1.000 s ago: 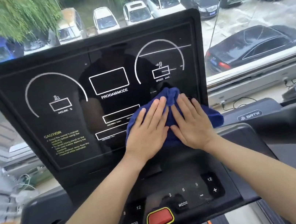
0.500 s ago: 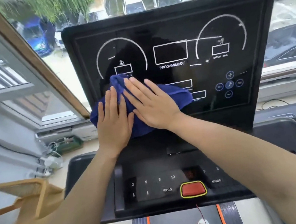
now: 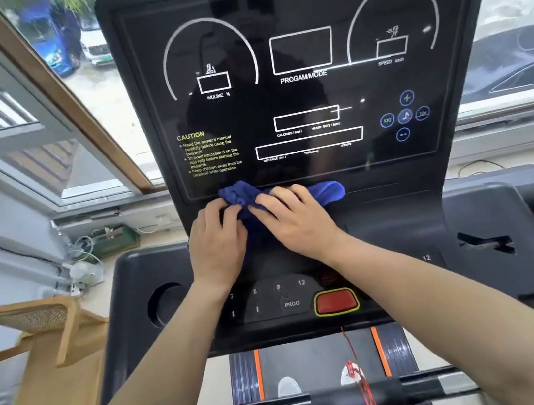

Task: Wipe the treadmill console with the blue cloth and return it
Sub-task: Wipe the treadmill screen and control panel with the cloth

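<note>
Here, in the head view, your left hand [image 3: 218, 244] and your right hand [image 3: 297, 220] lie side by side on the blue cloth [image 3: 324, 192], at the lower edge of the treadmill console [image 3: 425, 157], just below its glossy display panel. Your left hand's fingers [image 3: 225, 208] curl over the bunched left end of the cloth and pinch it. Your right hand lies flatter, fingers partly bent, pressing the middle of the cloth against the console. The right end of the cloth projects past your right hand and lies against the console's lower band. The cloth is crumpled, not spread.

The yellow CAUTION text [image 3: 211, 151] sits above your left hand, near the display's lower left corner. Below your wrists, the keypad strip carries the PROG key [image 3: 292, 303] and the red stop button [image 3: 336, 301]; neither hand touches them. A round cup recess [image 3: 166, 304] sits at the left side of the console tray. A wooden chair [image 3: 42, 343] stands beside the treadmill's left edge.
</note>
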`<move>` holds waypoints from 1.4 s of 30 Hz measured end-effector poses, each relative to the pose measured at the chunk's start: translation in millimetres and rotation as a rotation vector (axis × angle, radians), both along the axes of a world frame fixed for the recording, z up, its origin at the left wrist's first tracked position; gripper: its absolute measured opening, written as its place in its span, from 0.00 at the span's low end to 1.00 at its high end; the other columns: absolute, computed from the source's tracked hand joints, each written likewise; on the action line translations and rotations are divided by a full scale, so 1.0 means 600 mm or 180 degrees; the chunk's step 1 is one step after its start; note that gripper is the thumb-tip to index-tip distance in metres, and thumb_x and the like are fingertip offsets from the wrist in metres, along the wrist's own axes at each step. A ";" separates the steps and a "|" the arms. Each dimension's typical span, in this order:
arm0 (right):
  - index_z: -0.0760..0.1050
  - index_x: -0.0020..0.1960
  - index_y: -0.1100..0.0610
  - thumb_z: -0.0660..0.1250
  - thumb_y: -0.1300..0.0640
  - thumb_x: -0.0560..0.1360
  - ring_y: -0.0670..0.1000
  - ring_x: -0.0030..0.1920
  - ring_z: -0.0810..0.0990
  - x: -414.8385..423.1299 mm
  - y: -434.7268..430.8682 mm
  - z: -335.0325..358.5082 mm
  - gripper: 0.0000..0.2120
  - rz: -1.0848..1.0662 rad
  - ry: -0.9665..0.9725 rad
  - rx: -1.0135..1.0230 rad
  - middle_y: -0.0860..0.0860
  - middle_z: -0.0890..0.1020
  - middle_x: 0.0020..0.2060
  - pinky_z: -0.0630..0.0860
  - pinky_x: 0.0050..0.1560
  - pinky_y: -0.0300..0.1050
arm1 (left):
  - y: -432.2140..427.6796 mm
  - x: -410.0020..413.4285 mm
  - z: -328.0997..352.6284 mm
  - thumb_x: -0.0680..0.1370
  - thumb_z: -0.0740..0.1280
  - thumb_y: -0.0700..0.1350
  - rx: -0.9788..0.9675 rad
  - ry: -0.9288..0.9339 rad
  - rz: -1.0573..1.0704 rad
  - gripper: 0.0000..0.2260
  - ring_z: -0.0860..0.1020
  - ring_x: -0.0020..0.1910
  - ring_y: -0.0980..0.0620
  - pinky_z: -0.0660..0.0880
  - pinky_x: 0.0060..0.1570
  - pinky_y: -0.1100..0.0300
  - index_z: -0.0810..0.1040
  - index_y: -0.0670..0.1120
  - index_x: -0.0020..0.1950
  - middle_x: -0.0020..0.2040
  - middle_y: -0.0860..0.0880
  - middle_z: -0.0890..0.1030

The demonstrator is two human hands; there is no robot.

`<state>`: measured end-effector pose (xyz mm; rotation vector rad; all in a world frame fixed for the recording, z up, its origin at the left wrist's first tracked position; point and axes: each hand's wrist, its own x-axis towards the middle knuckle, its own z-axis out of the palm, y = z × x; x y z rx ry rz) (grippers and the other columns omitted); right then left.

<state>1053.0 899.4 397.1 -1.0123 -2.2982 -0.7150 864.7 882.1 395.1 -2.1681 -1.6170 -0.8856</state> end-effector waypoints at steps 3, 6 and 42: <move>0.82 0.56 0.56 0.61 0.62 0.81 0.57 0.43 0.79 0.016 -0.001 0.017 0.12 -0.0043 0.0029 0.0024 0.53 0.83 0.48 0.73 0.42 0.52 | 0.003 0.014 0.005 0.73 0.70 0.36 0.0022 0.0108 -0.0092 0.10 0.77 0.42 0.40 0.73 0.41 0.48 0.82 0.40 0.53 0.49 0.40 0.80; 0.83 0.53 0.55 0.63 0.61 0.81 0.56 0.40 0.79 0.041 -0.001 0.022 0.10 -0.0162 0.0088 -0.0031 0.52 0.82 0.44 0.72 0.41 0.51 | 0.007 0.032 0.014 0.74 0.70 0.37 0.0164 0.0376 -0.0237 0.06 0.77 0.40 0.42 0.70 0.39 0.50 0.83 0.42 0.50 0.45 0.43 0.80; 0.79 0.42 0.59 0.55 0.64 0.74 0.59 0.43 0.75 -0.107 -0.015 0.074 0.13 -0.0265 -0.0082 -0.1086 0.55 0.79 0.39 0.69 0.44 0.54 | -0.006 -0.074 0.036 0.76 0.70 0.39 -0.0096 0.0624 -0.0022 0.04 0.77 0.41 0.42 0.69 0.41 0.48 0.83 0.44 0.48 0.42 0.45 0.80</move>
